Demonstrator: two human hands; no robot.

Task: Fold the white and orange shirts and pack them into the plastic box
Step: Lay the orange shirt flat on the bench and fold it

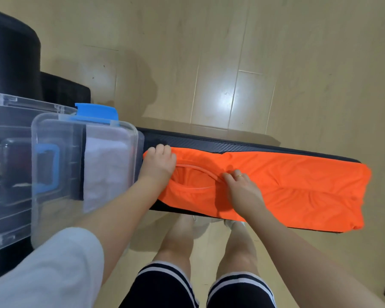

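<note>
The orange shirt [287, 185] lies stretched along a narrow dark bench [209, 144], its collar toward the left. My left hand [159, 163] grips the shirt's left shoulder edge beside the collar. My right hand [242, 190] pinches the fabric at the collar's right side. The clear plastic box [60, 130] with a blue latch stands just left of the bench. The folded white shirt [107, 172] lies inside it, against its right wall.
A second clear container or lid [7, 165] with a blue handle sits further left, overlapped by the box. A black cylinder [11, 56] stands behind it. Light wooden floor [253, 63] surrounds the bench. My legs are under the bench's near edge.
</note>
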